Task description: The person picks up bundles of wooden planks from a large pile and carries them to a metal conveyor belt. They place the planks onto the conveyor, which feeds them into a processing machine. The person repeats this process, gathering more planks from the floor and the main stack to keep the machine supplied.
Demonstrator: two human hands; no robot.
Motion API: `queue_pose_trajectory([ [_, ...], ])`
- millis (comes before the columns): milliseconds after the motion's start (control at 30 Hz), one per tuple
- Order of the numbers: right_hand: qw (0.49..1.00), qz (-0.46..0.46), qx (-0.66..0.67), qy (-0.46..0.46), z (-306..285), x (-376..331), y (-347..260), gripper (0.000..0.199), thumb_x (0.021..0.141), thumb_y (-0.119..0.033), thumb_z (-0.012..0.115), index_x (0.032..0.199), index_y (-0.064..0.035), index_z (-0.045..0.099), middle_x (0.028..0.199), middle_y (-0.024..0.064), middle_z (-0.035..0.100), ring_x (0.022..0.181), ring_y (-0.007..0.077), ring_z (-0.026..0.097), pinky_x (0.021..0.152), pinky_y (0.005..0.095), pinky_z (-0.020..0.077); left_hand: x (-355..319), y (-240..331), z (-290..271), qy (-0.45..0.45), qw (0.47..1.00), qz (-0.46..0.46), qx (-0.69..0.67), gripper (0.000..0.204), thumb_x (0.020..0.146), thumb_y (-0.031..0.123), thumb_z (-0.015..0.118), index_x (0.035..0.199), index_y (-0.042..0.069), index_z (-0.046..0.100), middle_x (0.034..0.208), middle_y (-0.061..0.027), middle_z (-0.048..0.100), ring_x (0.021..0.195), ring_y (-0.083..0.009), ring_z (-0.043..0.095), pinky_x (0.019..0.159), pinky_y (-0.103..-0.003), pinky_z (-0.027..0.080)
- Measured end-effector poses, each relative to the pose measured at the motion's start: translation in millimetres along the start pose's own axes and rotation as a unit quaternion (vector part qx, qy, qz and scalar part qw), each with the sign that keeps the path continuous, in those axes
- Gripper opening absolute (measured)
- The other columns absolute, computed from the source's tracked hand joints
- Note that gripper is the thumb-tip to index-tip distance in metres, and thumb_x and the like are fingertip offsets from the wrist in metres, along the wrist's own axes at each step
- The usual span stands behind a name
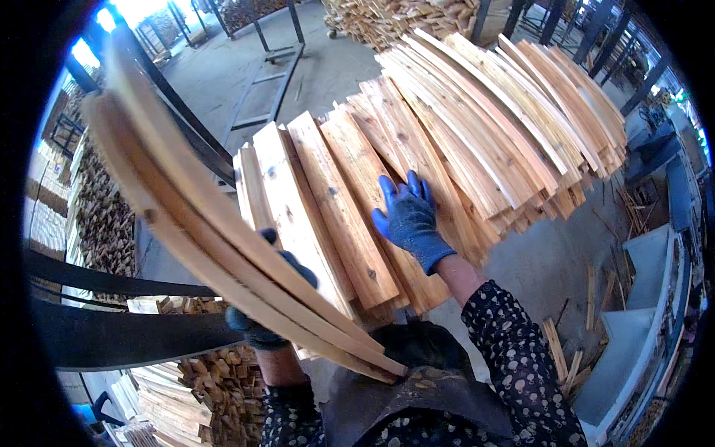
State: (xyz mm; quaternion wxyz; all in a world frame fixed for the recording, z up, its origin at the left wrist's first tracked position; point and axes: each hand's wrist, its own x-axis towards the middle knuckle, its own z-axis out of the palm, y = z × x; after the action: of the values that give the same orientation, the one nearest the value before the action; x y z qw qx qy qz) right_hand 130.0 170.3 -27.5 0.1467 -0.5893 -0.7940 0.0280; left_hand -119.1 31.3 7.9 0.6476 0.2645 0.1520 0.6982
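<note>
- Here, we log two gloved hands at work among pale sawn boards.
- Left hand (257, 329): we see it left of centre, low, wrapped around a bundle of long boards; the glove shows on both sides of the wood, while the middle of the hand is hidden behind it.
- Held boards (216, 257): we count about three, face to face, tilted from the upper left of the frame down to the lower centre. Their upper ends are blurred; their lower ends lie in front of the dark apron (447, 395), contact uncertain.
- Right hand (410, 220): we find it just right of centre, in a blue glove, fingers spread, gripping nothing, laid over the row of boards (346, 212).
- The row runs side by side across the centre, some pieces overlapping; we note dark knots in several faces.
- Board stack (514, 119): we place it at the upper right, higher than the row and adjoining it.
- Surroundings: we record a metal frame (261, 93) on the floor at upper left, a wood heap (402, 18) at top centre, loose offcuts (557, 350) at lower right, and grey panels (629, 365) beside them.
</note>
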Motion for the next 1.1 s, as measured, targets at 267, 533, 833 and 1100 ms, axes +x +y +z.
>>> queue_pose_trajectory([
  [267,0.971,0.021,0.235,-0.033,-12,5,-37,0.061,0.077,-0.037,0.066,0.123,0.0017,0.053,0.104,0.0277,0.063,0.096,0.0387,0.063,0.085,0.0451,0.0501,-18,-24,-4,0.173,0.984,-0.011,0.044,0.077,0.082,0.047,0.062,0.136,-0.002,0.038,0.111,-0.0179,0.059,0.099,-0.0295,0.059,0.089,-0.043,0.049],
  [533,0.866,0.034,0.498,0.017,-63,3,40,0.039,0.079,-0.018,0.068,0.108,0.008,0.061,0.098,0.0155,0.065,0.089,0.0186,0.062,0.08,0.0309,0.0505,-10,-10,15,0.277,0.938,-0.029,0.207,0.049,0.088,0.031,0.062,0.122,-0.001,0.051,0.105,-0.0113,0.062,0.095,-0.0212,0.061,0.084,-0.035,0.051],
  [833,0.71,-0.014,0.692,-0.13,-114,-13,-69,0.042,0.089,-0.013,0.061,0.128,0.0006,0.053,0.12,0.0074,0.058,0.11,0.015,0.053,0.096,0.0284,0.0431,3,-31,-6,0.258,0.949,0.015,0.18,0.053,0.098,0.04,0.043,0.135,0.003,0.043,0.13,-0.0089,0.052,0.118,-0.0215,0.051,0.104,-0.037,0.039],
  [1100,0.843,-0.159,0.506,0.086,-42,-24,-124,0.049,0.085,-0.02,0.063,0.125,0.0031,0.049,0.122,0.0246,0.053,0.115,0.0383,0.052,0.1,0.0428,0.041,2,-29,-7,0.203,0.977,0.014,0.06,0.061,0.093,0.049,0.047,0.136,0.005,0.041,0.131,-0.0104,0.051,0.117,-0.0246,0.052,0.103,-0.039,0.04],
])
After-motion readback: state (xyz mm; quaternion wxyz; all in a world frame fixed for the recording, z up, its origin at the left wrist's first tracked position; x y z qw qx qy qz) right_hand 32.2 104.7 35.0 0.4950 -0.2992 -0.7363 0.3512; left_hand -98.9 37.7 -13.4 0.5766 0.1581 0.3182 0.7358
